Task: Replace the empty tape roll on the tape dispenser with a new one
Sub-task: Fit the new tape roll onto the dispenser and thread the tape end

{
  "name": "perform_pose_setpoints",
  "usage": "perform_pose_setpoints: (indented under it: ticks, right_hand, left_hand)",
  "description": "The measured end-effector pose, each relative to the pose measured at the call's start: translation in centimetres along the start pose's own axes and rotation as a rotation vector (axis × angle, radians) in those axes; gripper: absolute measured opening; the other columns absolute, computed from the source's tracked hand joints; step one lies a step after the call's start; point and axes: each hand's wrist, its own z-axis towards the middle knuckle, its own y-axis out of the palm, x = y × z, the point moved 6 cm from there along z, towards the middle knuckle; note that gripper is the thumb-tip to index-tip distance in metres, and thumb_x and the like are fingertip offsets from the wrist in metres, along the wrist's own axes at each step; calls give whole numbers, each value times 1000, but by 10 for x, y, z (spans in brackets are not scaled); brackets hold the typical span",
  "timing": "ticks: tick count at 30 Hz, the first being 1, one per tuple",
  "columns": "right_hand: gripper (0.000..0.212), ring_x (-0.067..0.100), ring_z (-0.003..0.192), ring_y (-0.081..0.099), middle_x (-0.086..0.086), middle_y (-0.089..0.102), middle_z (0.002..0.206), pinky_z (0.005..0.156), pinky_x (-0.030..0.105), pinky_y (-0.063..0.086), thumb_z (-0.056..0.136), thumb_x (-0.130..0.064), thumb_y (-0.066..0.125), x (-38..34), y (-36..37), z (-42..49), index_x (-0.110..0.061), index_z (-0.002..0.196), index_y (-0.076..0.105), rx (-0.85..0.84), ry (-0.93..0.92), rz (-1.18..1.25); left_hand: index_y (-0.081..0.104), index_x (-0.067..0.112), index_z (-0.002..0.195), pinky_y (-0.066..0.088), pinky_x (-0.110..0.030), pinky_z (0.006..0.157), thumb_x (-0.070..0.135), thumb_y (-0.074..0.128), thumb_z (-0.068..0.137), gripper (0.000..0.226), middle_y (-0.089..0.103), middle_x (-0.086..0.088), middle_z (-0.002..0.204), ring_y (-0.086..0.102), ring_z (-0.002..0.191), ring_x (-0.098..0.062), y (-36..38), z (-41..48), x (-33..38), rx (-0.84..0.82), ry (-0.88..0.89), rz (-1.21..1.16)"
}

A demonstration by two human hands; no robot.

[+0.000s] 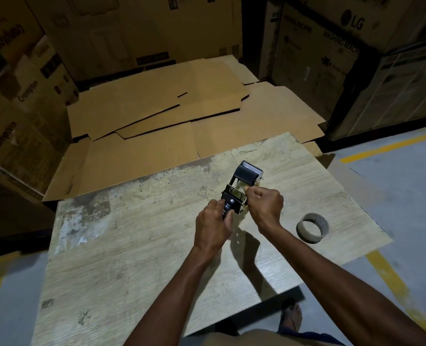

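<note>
- Warehouse corner, dimly lit; worn wood-grain desk (132, 245) stands in the foreground on a grey floor (406, 196) with yellow line markings.
- Tape dispenser (241, 188): black and metal, resting on the desk right of centre, roller and cutter end pointing away from the person, handle end toward them.
- Left hand (213, 224): closed around the dispenser's black handle, holding it from the near side.
- Right hand (265, 204): fingers curled shut at the dispenser's right side, pinching something pale near the metal frame; exactly what is pinched cannot be told.
- Both hands sit close together, one on each side of the dispenser.
- Empty tape roll (312, 227): bare grey cardboard core, lying on the desk near its right edge, apart from the right hand.
- Flattened cardboard sheets (169, 116): overlapping layers on the floor beyond the desk.
- Stacked cartons (331, 58): printed boxes walling the back and both sides.
- Sandalled foot (291, 318): visible below the desk's near edge.
</note>
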Motion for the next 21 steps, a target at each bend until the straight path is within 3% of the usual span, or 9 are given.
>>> perform_pose_setpoints:
  ticks: [3, 8, 15, 18, 21]
  right_hand:
    - [26, 40, 78, 74, 20, 75, 77, 69, 54, 61, 92, -23, 72, -3, 1, -1, 1, 82, 75, 5, -61, -4]
    - [17, 11, 60, 70, -4, 75, 68, 56, 35, 58, 95, -23, 68, -18, 7, -3, -18, 85, 81, -53, -296, -128]
    - [23, 15, 61, 65, -4, 71, 68, 55, 34, 53, 96, -29, 61, -46, 9, -1, -22, 80, 75, -86, -594, -353]
    - [21, 9, 60, 59, -7, 69, 66, 55, 28, 47, 96, -28, 63, -53, 13, -1, -23, 80, 75, -128, -620, -339]
    - [20, 7, 55, 52, -13, 58, 58, 54, 26, 42, 97, -25, 66, -54, 9, 2, -21, 80, 77, -130, -521, -233]
  left_hand:
    - [72, 5, 113, 54, -31, 62, 22, 77, 88, 30, 70, -11, 93, 67, 72, -24, 1, 0, -1, -10, -4, 3]
    - [72, 4, 110, 52, -31, 59, 21, 77, 87, 29, 70, -12, 90, 67, 69, -26, 1, -1, -10, -8, -18, 7]
    - [72, 7, 115, 55, -36, 62, 24, 74, 90, 31, 69, -13, 93, 67, 72, -29, -8, 3, -17, -22, -13, 67]
    - [71, 7, 117, 55, -35, 62, 25, 73, 91, 32, 68, -12, 94, 67, 73, -28, -4, -1, -24, -38, -11, 58]
    - [70, 7, 118, 57, -35, 60, 25, 73, 91, 32, 68, -11, 94, 67, 72, -26, -2, -4, -30, -29, -4, 53]
